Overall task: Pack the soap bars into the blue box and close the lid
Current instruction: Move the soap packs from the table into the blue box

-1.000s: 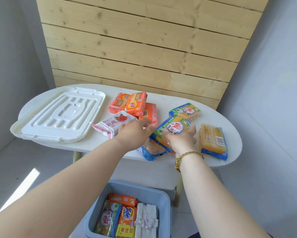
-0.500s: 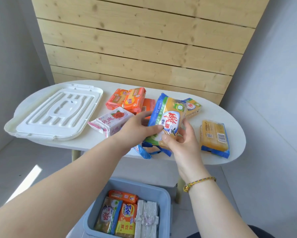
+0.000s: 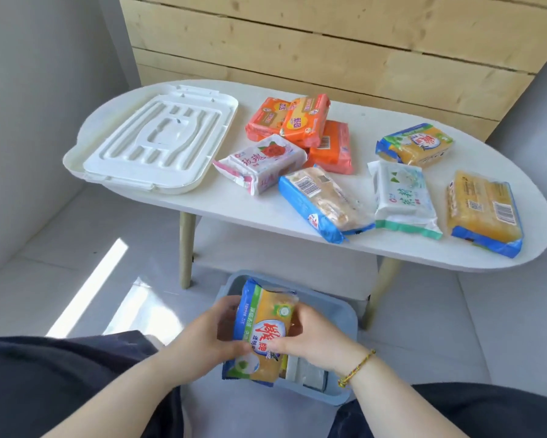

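Head view: one camera, looking down.
Left hand [image 3: 207, 338]: grips the left edge of the yellow soap pack [image 3: 264, 333].
Right hand [image 3: 310, 338]: grips the same pack's right edge.
Soap pack: above the blue box [image 3: 338, 314] on the floor.
Lid [image 3: 152, 143]: off, on the worktop [image 3: 392, 245] beside the remaining soap bars [image 3: 326, 200].

Table [image 3: 297, 222] across upper frame, lid [image 3: 152, 143] on its left end, soap bars [image 3: 326, 200] spread centre to right, box [image 3: 345, 317] on floor at lower centre before table, one soap bar [image 3: 262, 333] held over box between left hand [image 3: 209, 339] and right hand [image 3: 316, 339].
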The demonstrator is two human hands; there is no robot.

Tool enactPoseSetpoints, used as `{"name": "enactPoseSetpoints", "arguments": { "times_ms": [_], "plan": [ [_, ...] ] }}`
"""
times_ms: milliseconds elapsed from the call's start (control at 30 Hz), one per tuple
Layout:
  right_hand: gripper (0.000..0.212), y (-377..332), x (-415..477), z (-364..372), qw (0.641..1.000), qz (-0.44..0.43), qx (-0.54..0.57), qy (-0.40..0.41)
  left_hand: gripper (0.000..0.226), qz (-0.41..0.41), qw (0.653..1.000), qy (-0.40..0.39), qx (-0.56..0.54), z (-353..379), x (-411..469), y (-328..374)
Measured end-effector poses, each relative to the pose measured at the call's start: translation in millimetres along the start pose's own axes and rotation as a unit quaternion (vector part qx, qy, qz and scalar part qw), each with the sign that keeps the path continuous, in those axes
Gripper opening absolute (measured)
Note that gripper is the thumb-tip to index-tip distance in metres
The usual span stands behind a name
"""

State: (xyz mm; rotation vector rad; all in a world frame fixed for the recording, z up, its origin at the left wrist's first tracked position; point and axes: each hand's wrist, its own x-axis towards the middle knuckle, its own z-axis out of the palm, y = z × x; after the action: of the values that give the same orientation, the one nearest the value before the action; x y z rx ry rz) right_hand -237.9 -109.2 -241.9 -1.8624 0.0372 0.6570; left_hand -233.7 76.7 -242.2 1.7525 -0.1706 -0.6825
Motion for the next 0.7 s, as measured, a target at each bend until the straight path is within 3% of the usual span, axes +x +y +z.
{"name": "enactPoseSetpoints", "arguments": {
  "times_ms": [67,200,267,467,700],
  "plan": [
    [0.037,13.9,17.3,1.3,0.999,0.028,-0.03,-0.001,0.052,-0.034,0.999,-0.008,0.031,-6.0,15.8,-17.4],
    [0.038,45.6,55.6,2.1,0.99,0.134,0.034,0.036,0.068,-0.129,0.984,0.117,0.031,-20.7,42.2,-59.8],
    [0.034,58.1,70.8,4.8,0.98,0.182,0.068,0.041,0.069,-0.153,0.977,0.14,0.054,-19.6,49.9,-78.1],
    [0.045,81.3,110.5,32.2,0.961,0.26,0.094,0.02,0.075,-0.18,0.968,0.081,0.155,-4.5,65.4,-112.3],
    [0.047,92.6,140.0,44.5,0.961,0.275,0.009,-0.026,0.085,-0.184,0.96,0.026,0.209,-9.7,69.1,-115.9]
  ]
}}
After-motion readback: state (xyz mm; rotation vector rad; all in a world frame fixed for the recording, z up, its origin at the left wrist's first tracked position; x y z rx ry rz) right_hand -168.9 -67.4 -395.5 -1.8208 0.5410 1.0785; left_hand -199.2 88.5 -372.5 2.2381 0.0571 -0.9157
